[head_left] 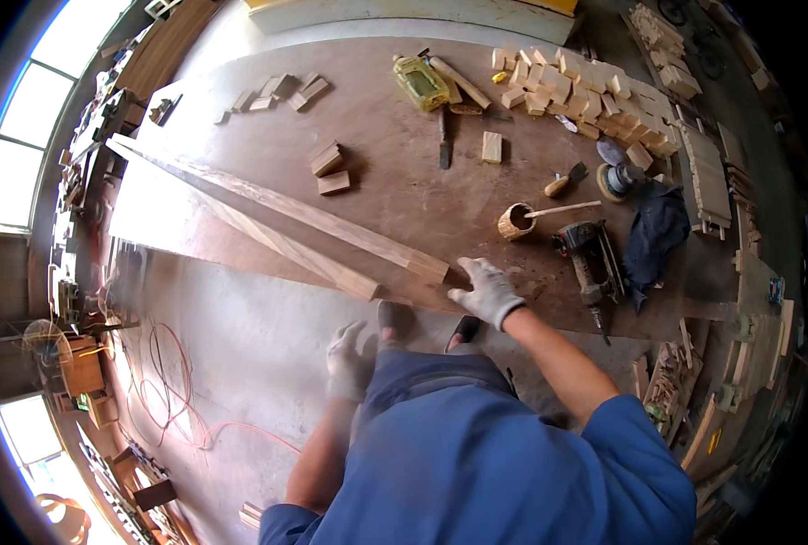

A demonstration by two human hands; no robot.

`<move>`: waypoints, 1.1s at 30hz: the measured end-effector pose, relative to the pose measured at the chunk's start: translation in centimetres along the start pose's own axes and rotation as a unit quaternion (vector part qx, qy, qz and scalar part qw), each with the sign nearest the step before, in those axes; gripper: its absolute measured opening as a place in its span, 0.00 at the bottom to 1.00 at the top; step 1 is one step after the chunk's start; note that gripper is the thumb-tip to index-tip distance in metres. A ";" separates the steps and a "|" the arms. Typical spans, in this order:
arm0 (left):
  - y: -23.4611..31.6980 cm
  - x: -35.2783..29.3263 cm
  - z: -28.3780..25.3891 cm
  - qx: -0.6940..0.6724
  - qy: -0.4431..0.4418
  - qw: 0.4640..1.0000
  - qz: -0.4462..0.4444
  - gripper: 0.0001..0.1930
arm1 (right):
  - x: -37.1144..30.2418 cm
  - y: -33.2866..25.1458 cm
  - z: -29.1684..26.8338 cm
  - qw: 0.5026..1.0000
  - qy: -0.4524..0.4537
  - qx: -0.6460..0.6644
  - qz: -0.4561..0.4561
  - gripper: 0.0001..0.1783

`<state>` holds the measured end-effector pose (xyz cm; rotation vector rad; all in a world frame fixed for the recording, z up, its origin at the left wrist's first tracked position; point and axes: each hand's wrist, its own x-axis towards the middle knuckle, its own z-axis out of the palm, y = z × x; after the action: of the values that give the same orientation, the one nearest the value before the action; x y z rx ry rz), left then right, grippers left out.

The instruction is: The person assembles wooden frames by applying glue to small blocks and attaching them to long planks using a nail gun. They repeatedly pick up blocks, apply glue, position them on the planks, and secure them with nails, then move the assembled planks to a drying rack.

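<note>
Two long wooden strips lie side by side on the brown tabletop. The farther strip (331, 229) ends close to my right hand (487, 292), which is in a whitish work glove with the fingers spread and nothing in it. A small gap seems to part the fingertips from the strip's end, though touching is hard to rule out. The nearer strip (286, 247) runs along the table's front edge. My left hand (348, 360), also gloved and slightly blurred, hangs off the table over the concrete floor. Its fingers are apart and hold nothing.
Right of my right hand stand a round pot (516, 221) with a stick, a nail gun (589, 263), a dark cloth (655, 236) and a sander (616, 182). Farther back are a yellowish bottle (420, 84), a chisel (444, 141) and piled wood blocks (558, 86). A red hose (186, 400) crosses the floor.
</note>
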<state>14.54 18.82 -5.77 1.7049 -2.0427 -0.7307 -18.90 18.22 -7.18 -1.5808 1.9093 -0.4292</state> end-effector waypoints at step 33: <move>-51.5 -5.4 -8.0 -0.145 -0.037 0.918 -0.367 0.19 | 28.2 -35.3 16.7 0.979 -0.054 -0.195 -0.007 0.67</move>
<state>60.63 16.30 -30.50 2.2732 -1.1948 -1.2606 15.98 -14.95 -5.64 -1.8201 1.9830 0.0329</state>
